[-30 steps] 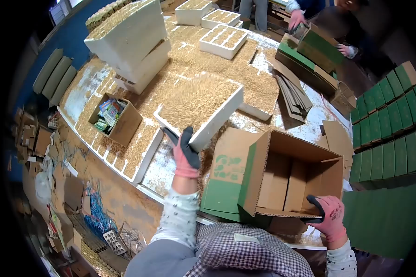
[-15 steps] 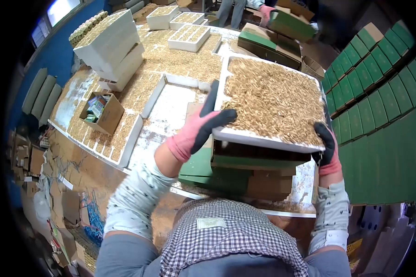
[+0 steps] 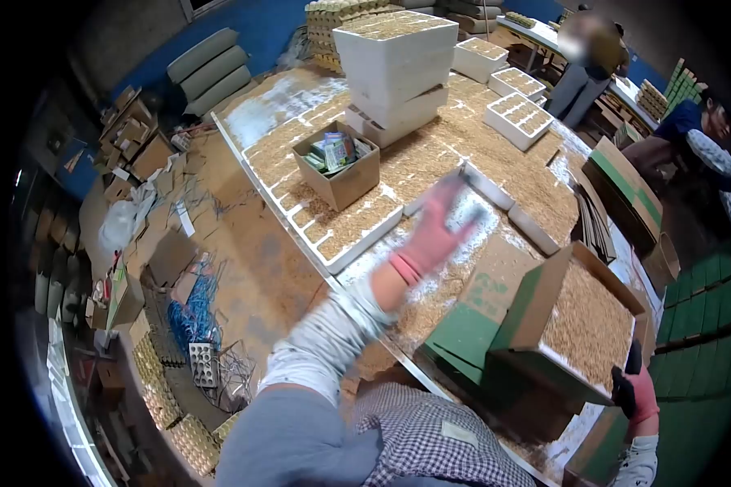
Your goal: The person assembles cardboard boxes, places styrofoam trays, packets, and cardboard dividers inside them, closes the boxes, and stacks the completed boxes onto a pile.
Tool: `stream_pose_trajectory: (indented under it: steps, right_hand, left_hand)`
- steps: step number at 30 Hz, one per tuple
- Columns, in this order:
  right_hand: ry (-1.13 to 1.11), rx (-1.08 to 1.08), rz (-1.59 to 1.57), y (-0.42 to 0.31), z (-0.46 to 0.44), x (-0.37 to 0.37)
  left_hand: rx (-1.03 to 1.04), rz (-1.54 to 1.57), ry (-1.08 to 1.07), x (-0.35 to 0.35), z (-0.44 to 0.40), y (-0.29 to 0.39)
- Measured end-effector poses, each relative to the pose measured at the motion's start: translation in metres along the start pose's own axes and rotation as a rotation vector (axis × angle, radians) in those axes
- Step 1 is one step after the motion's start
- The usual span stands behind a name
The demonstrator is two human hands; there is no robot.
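Observation:
A white foam tray (image 3: 575, 378) filled with golden grain husks (image 3: 589, 325) sits tilted in a cardboard box (image 3: 536, 296) with green outer sides. My right hand (image 3: 640, 390), in a pink glove with dark fingertips, grips the tray's near right corner, partly hiding it. My left hand (image 3: 432, 235), gloved alike and blurred by motion, is stretched over the table with its fingers apart and nothing in them. Below it lies a bare white patch of the table (image 3: 402, 272), near several foam-walled sections of husks. Flattened green-and-brown cardboard (image 3: 471, 316) lies between the left hand and the box.
A small carton of packets (image 3: 337, 174) and stacked foam boxes (image 3: 394, 61) stand on the husk-covered table. Green boxes (image 3: 707, 316) are stacked at right. One person (image 3: 589, 61) stands at the back; another (image 3: 698, 138) bends at the right. Blue strapping (image 3: 195, 312) litters the floor.
The husk-filled tray has gone from both hands above the box down into it. My left hand has let go and moved away to the left. The view has turned left.

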State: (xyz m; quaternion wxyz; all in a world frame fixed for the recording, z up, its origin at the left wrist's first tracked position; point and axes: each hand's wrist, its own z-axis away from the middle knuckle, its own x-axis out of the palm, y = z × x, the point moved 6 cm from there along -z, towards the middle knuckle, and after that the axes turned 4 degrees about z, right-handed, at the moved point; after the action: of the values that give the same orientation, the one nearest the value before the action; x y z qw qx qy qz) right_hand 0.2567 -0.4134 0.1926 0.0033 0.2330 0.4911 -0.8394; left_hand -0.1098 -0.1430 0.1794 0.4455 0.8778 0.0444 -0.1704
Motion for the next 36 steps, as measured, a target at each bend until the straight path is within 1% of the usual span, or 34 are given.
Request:
stream_pose_trajectory:
  steps: [1,2,3,4,5,6,7,8,9,10,11,12,13,14,15,16,17,19,20,21,22,23,24,25,27,28,29,30,31,33,34,35,36]
  right_hand:
    - [0.01,-0.027,0.074,0.008,-0.005,-0.003]
    - [0.021,-0.054,0.148,0.016,-0.01,-0.005]
    - [0.098,-0.2,0.697,0.038,-0.021,-0.021]
    - [0.085,-0.277,0.903,0.032,-0.022,-0.005]
    - [0.071,-0.341,1.109,0.018,-0.025,0.014]
    - [0.101,-0.311,1.144,0.017,-0.034,0.021]
    - [0.15,-0.256,1.176,0.01,-0.039,0.021]
    - [0.111,-0.191,1.139,-0.03,-0.033,0.039]
    - [0.05,-0.292,1.204,-0.01,-0.04,0.033]
    - [-0.037,-0.193,1.311,0.015,-0.048,0.03]
    - [-0.127,-0.276,1.441,0.01,-0.046,0.035]
    - [-0.095,-0.32,1.405,0.001,-0.049,0.03]
    - [-0.028,-0.297,1.339,-0.03,-0.045,0.018]
    - [0.172,-0.298,0.979,-0.049,-0.036,-0.013]
    - [0.248,-0.168,0.788,-0.054,-0.037,-0.049]
    - [0.476,-0.275,0.587,-0.048,-0.039,-0.087]
    - [0.59,-0.438,0.478,-0.043,-0.042,-0.116]
    - [0.724,-0.393,0.371,0.014,-0.075,-0.173]
    - [0.731,-0.246,0.455,0.057,-0.101,-0.191]
    - [0.731,-0.104,0.535,0.106,-0.131,-0.205]
    - [0.814,0.083,0.686,0.168,-0.164,-0.211]
    - [0.888,0.271,0.833,0.21,-0.185,-0.209]
    - [0.862,0.396,0.912,0.218,-0.19,-0.201]
    - [0.834,0.516,0.993,0.224,-0.196,-0.193]
    - [0.588,0.556,0.982,0.267,-0.234,-0.184]
    - [0.515,0.418,1.135,0.253,-0.244,-0.177]
    - [0.456,0.271,1.292,0.235,-0.251,-0.168]
    - [0.374,0.233,1.205,0.194,-0.246,-0.166]
    - [0.557,-0.083,1.235,0.152,-0.237,-0.165]
    - [0.873,-0.632,1.204,0.007,-0.132,-0.14]
    - [0.69,-0.774,1.147,-0.041,-0.086,-0.118]
    - [0.513,-0.91,1.088,-0.067,-0.045,-0.09]
    - [0.234,-1.059,1.211,-0.066,-0.025,-0.047]
  left_hand:
    - [0.1,-0.2,0.14,-0.037,-0.023,-0.037]
    - [-0.083,-0.476,0.112,-0.079,-0.045,-0.058]
    - [0.065,-0.787,0.237,-0.111,-0.062,-0.076]
    - [-0.13,-1.075,0.262,-0.135,-0.075,-0.103]
    - [-0.042,-1.33,0.237,-0.153,-0.086,-0.152]
    - [-0.182,-1.426,0.021,-0.168,-0.093,-0.198]
    - [-0.289,-1.309,-0.03,-0.185,-0.096,-0.245]
    - [-0.224,-1.181,0.033,-0.193,-0.089,-0.266]
    - [-0.261,-1.185,-0.006,-0.201,-0.083,-0.302]
    - [-0.311,-1.092,0.005,-0.189,-0.084,-0.265]
    - [-0.25,-1.19,0.018,-0.202,-0.083,-0.299]
    - [-0.169,-1.398,-0.044,-0.214,-0.083,-0.336]
    - [-0.273,-1.446,-0.119,-0.226,-0.087,-0.358]
    - [-0.278,-1.334,-0.087,-0.223,-0.086,-0.337]
    - [-0.444,-1.405,-0.223,-0.204,-0.091,-0.297]
    - [-0.396,-1.382,-0.256,-0.208,-0.099,-0.29]
    - [-0.348,-1.36,-0.275,-0.219,-0.097,-0.291]
    - [-0.008,-1.468,-0.126,-0.23,-0.119,-0.271]
    - [-0.154,-1.43,-0.017,-0.213,-0.127,-0.218]
    - [-0.299,-1.389,0.097,-0.166,-0.119,-0.133]
    - [-0.111,-1.033,0.105,-0.113,-0.102,-0.07]
    - [0.088,-0.795,0.018,-0.049,-0.083,-0.009]
    - [0.26,-0.508,-0.123,0.015,-0.061,0.052]
    - [0.386,-0.252,-0.296,0.078,-0.037,0.113]
    - [0.552,-0.353,-1.007,0.165,-0.007,0.166]
    - [0.571,-0.32,-1.032,0.169,0.004,0.154]
    - [0.544,-0.403,-1.014,0.167,-0.001,0.149]
    - [0.541,-0.426,-0.937,0.159,-0.01,0.151]
    - [0.532,-0.451,-0.859,0.151,-0.016,0.155]
    - [0.567,-0.391,-0.566,0.135,-0.021,0.189]
    - [0.574,-0.353,-0.434,0.132,-0.016,0.2]
    - [0.589,-0.311,-0.296,0.129,-0.01,0.212]
    - [0.714,-0.405,-0.482,0.142,-0.002,0.225]
